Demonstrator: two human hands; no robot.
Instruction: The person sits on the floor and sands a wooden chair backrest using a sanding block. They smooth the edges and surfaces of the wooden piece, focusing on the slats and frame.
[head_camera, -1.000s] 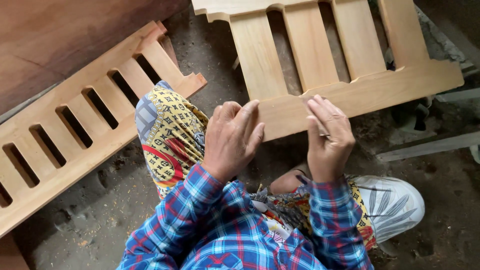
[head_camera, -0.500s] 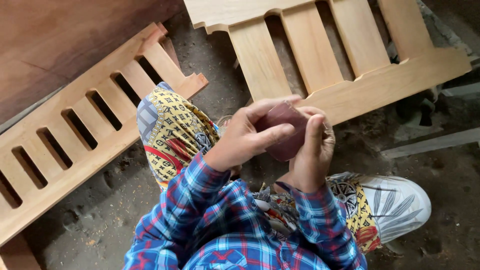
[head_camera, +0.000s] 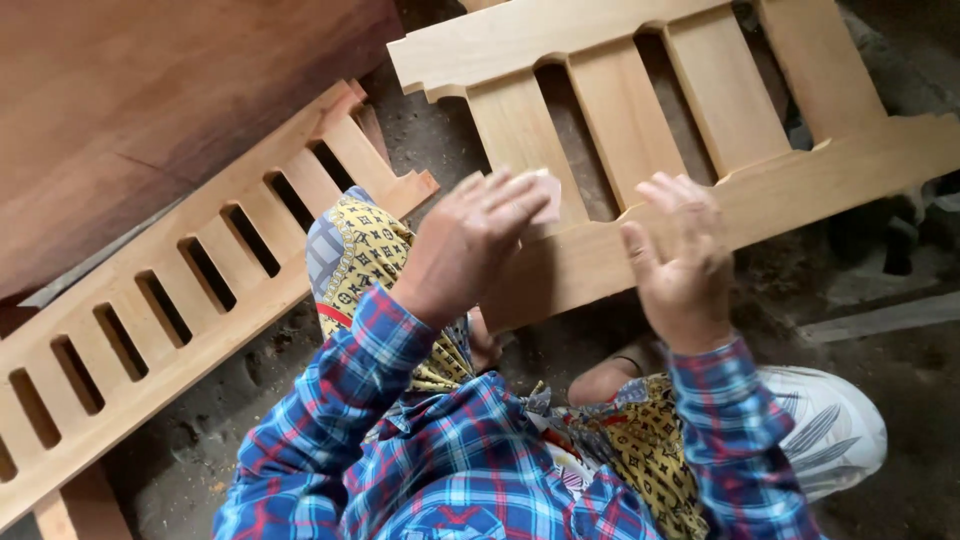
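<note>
Panel (head_camera: 690, 120) rail runs lengthwise left-low to right-high, slats pointing away.

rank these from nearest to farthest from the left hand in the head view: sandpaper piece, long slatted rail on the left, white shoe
1. sandpaper piece: at the fingertips of the left hand, against the slatted wooden panel.
2. long slatted rail: on the ground to the left, its end beside the patterned knee.
3. white shoe: lower right, beyond the right hand.

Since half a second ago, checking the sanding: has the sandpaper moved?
Yes. The sandpaper, then between both hands below the panel's rail, now lies under the left hand on a slat.
</note>
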